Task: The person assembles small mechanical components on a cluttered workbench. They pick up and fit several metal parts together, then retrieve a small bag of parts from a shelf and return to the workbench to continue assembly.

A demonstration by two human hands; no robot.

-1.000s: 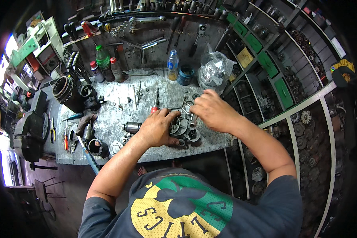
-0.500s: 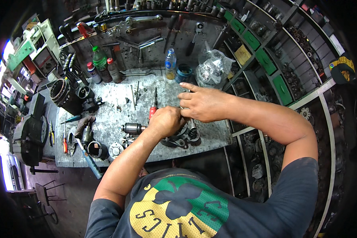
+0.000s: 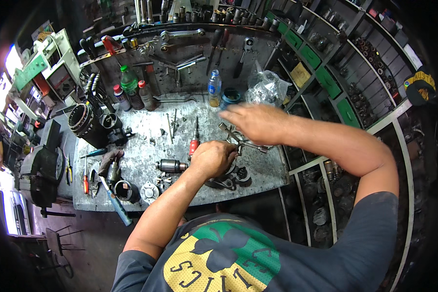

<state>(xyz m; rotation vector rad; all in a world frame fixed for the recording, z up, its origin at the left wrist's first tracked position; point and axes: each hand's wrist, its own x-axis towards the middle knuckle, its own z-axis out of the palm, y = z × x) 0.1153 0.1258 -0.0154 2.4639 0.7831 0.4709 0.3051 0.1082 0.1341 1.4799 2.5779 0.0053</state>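
Two hands work here: the left hand (image 3: 211, 158) is closed over a round grey metal part (image 3: 233, 173), and the right hand (image 3: 255, 121) hangs open just above, empty.

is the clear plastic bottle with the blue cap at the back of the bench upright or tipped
Upright: the clear bottle stands on its base at the back of the bench, blue cap on top, beside a blue tub.

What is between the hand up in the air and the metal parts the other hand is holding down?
Nothing visible. The right hand hovers above the bench, and only a bare cross-shaped metal tool lies below it, beside the metal parts under the left hand. The red-handled screwdriver lies off to the left.
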